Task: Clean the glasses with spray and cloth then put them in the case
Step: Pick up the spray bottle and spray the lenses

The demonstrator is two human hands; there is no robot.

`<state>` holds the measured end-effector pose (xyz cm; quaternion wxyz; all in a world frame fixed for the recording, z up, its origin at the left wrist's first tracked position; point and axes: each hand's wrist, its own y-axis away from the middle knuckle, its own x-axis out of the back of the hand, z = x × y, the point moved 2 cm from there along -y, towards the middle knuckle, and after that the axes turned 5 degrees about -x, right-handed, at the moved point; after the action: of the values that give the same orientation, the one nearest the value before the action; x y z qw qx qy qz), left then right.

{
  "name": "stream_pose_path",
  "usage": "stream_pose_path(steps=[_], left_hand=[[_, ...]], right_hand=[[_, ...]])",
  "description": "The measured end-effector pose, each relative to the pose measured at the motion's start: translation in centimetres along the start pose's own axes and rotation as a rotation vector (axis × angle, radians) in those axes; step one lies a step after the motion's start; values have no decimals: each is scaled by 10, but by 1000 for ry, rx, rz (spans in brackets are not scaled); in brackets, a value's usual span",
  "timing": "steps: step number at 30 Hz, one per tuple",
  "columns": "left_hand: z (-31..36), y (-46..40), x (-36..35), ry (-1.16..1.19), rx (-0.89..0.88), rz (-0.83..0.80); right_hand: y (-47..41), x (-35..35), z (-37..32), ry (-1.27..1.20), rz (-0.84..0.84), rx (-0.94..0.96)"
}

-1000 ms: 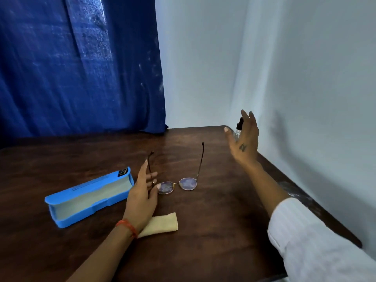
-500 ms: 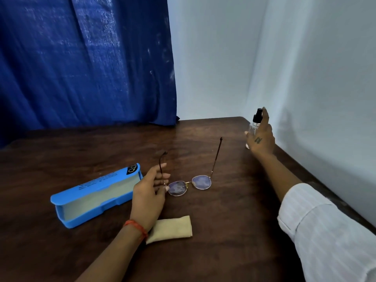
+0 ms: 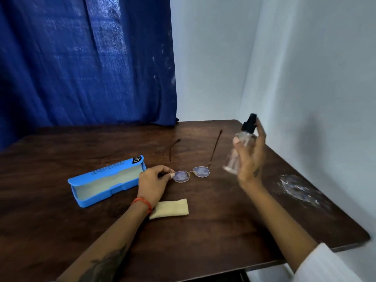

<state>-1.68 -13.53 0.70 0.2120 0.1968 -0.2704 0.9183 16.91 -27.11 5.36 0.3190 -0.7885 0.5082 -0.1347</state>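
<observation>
Round gold-rimmed glasses (image 3: 192,173) lie on the dark wooden table (image 3: 203,231) with both temples unfolded and pointing away from me. My left hand (image 3: 153,185) pinches the frame at the left hinge. My right hand (image 3: 251,157) holds a clear spray bottle (image 3: 240,148) with a black cap, lifted off the table and tilted, to the right of the glasses. A folded beige cloth (image 3: 171,208) lies just in front of my left wrist. The blue glasses case (image 3: 105,181) stands open to the left, its pale lining showing.
A blue curtain (image 3: 85,62) hangs behind the table and pale walls close in at the back and right. A crumpled clear plastic wrapper (image 3: 298,188) lies near the table's right edge. The table's front right corner is close to my right sleeve (image 3: 325,265).
My right hand has lifted the spray bottle from the table's far right and brought it left toward the glasses. My left hand's fingers have closed onto the frame's left hinge.
</observation>
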Motion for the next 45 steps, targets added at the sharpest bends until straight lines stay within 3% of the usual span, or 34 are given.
stream_pose_path(steps=[6,11,15,18,21,28,40,45], left_hand=[[19,-18,-1,89,-29,-37],[23,-27,-10,121,-91,77],[13,-30,-15,156,-77,149],[11,-33,-12,160,-107,196],[14,-35,-9,188,-155,232],[25,-35,-1,114,-310,333],[32,-35,3,98,-415,348],[33,-33,2,112,-421,341]], right_hand=[[39,-23,-1,41,-443,6],[42,-30,7,-87,-566,-176],[34,-26,7,76,-510,-197],[37,-24,2,437,-375,10],[39,-25,-2,592,-280,110],[45,-31,-21,866,-293,129],[48,-55,-18,1031,-363,47],[44,-50,-14,995,-288,45]])
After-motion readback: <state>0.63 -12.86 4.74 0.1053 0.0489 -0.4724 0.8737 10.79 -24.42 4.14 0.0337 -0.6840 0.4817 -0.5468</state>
